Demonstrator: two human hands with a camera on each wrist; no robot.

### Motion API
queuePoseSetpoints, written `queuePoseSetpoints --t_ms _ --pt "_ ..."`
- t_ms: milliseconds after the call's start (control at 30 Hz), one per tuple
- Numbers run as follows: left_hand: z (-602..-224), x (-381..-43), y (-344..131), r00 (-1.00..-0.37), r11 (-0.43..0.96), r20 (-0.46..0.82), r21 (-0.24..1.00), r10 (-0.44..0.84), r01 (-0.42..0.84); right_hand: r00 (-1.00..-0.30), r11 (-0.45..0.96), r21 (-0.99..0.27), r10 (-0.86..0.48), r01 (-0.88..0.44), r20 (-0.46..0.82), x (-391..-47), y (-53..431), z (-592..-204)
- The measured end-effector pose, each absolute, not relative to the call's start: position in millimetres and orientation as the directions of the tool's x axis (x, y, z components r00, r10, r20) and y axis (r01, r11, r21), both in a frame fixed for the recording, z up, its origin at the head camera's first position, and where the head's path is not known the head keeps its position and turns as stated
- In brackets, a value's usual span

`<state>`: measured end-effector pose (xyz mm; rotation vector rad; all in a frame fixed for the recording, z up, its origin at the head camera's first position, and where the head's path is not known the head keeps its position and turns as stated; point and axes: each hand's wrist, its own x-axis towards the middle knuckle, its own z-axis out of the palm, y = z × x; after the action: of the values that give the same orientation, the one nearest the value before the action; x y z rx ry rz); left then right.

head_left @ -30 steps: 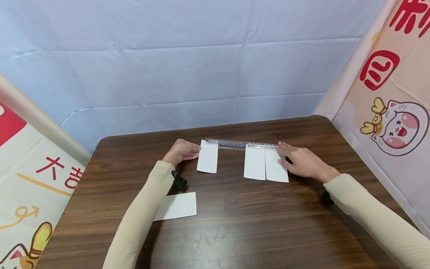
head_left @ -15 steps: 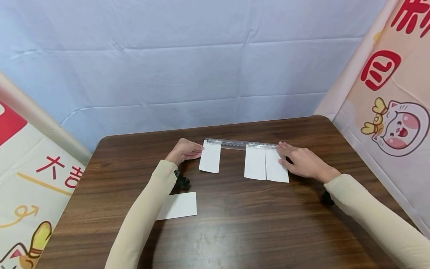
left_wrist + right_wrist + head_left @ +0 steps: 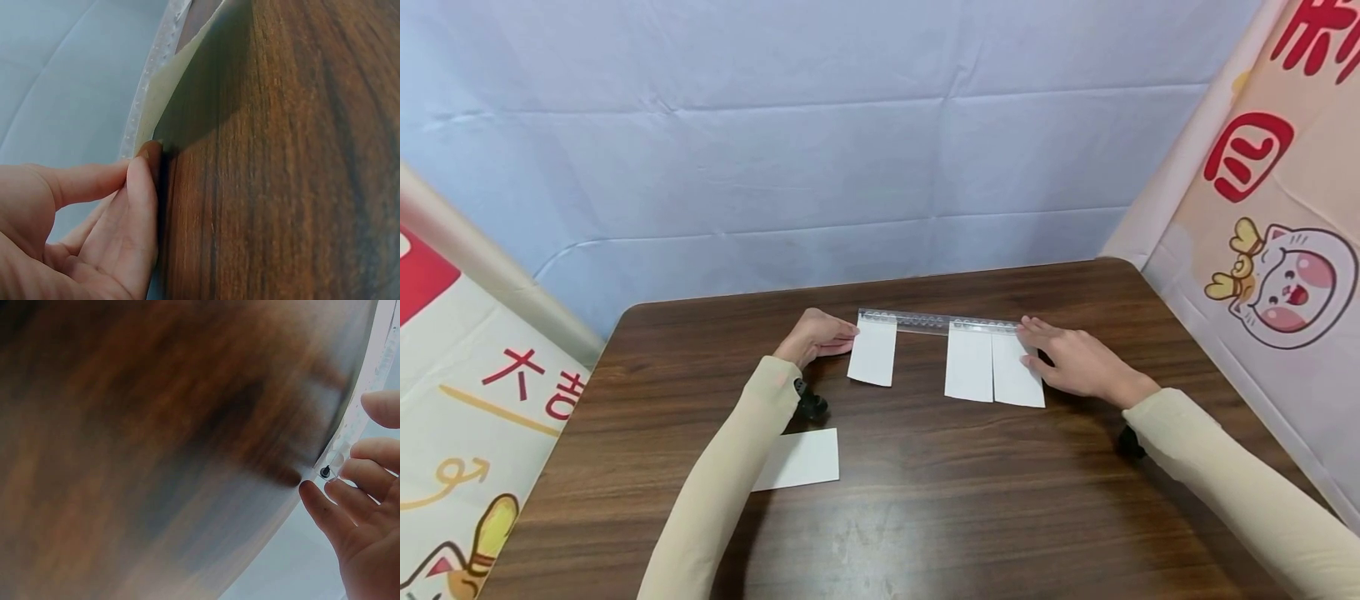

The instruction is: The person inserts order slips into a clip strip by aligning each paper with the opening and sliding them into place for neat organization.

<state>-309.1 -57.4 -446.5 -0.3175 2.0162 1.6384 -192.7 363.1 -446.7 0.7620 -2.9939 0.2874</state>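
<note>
My left hand (image 3: pixel 818 337) pinches the left edge of a narrow white card (image 3: pixel 872 352), near its top. In the left wrist view the thumb and fingers (image 3: pixel 141 206) meet at the card (image 3: pixel 170 84), which slants up off the wood. The card's top overlaps the left end of a clear plastic strip (image 3: pixel 917 322) with a row of round marks. Two more white cards, a left one (image 3: pixel 968 367) and a right one (image 3: pixel 1017 379), hang side by side from the strip's right part. Extended fingers of my right hand (image 3: pixel 1075 358) rest at the strip's right end and on the right card's edge.
Another white card (image 3: pixel 801 460) lies on the brown wooden table (image 3: pixel 925 517), partly behind my left sleeve. A pale cloth (image 3: pixel 820 150) hangs behind the table. Printed banners flank it at left (image 3: pixel 482 400) and right (image 3: pixel 1285 250).
My left hand has slid the narrow white card slightly to the right along the strip. The right hand, the strip and the two right cards have stayed put.
</note>
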Motion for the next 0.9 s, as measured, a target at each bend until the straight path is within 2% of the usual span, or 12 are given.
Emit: queuePoseSetpoints --t_ms 900 --pt "-444 -308 -45 -0.837 0.228 -0.522 0.846 0.163 -0.482 -0.874 0.860 -0.157 -0.477 -0.486 0.092 -192 362 -446"
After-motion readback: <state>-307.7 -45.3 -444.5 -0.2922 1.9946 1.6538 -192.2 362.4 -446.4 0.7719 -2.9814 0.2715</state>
